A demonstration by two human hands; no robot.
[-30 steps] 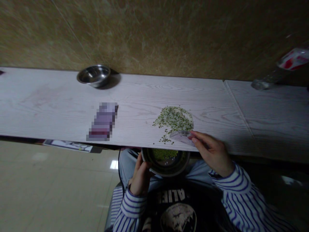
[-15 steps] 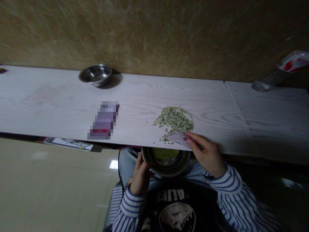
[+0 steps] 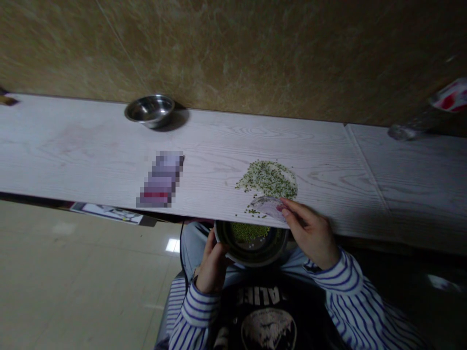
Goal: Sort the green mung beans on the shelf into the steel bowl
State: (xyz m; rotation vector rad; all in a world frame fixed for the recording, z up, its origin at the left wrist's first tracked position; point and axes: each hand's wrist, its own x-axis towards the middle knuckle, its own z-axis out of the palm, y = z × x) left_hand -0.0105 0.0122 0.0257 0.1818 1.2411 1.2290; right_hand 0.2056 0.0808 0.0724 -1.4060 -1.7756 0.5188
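Two hands work at the table (image 3: 215, 146): our right hand (image 3: 314, 233) pinches the clear scraper (image 3: 268, 206) beside the green beans (image 3: 268, 177) on it; our left (image 3: 213, 267) grips the bowl (image 3: 251, 260) below its edge.

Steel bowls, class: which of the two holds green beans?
The bowl gripped by the left hand, just below the table's near edge; the other bowl stands on the table by the wall, no beans visible inside.

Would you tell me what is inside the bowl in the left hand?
The bowl in the left hand holds green mung beans and a few pale specks; the table covers its far part, hiding anything there.
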